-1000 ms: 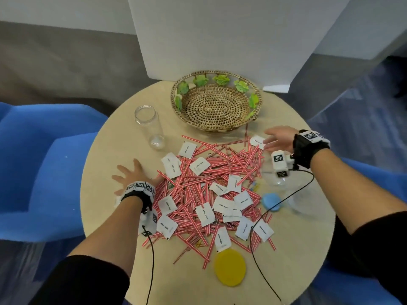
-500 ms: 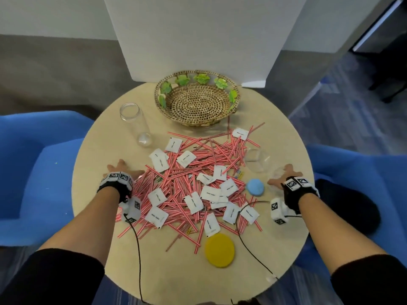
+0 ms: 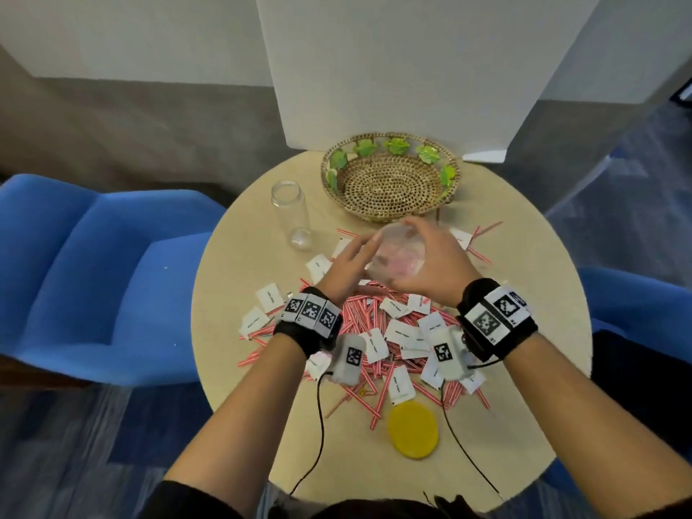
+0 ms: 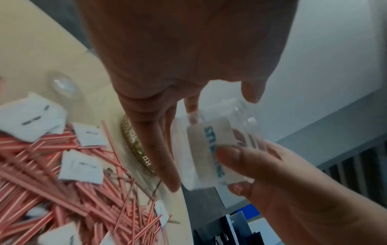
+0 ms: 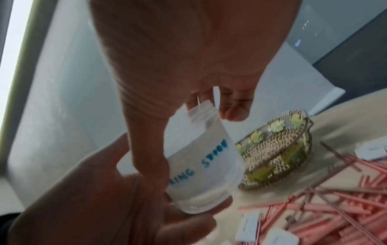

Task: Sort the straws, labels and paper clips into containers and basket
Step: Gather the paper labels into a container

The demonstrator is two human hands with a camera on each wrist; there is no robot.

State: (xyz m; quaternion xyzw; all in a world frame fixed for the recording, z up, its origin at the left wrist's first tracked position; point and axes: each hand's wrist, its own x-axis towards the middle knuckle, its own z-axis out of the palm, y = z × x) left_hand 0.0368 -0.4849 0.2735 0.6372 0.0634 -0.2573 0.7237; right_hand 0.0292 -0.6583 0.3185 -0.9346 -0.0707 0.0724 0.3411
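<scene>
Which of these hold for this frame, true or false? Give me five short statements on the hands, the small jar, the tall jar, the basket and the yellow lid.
1. Both hands hold the small jar above the straws. True: the left hand and the right hand are both on it.
2. The basket holds labels. False: nothing shows inside it; the labels lie on the pile.
3. The tall jar lies on its side. False: it stands upright, left of the basket.
4. The yellow lid lies flat on the table, near the person. True.
5. The small jar is plain. False: the right wrist view shows blue lettering on it.
</scene>
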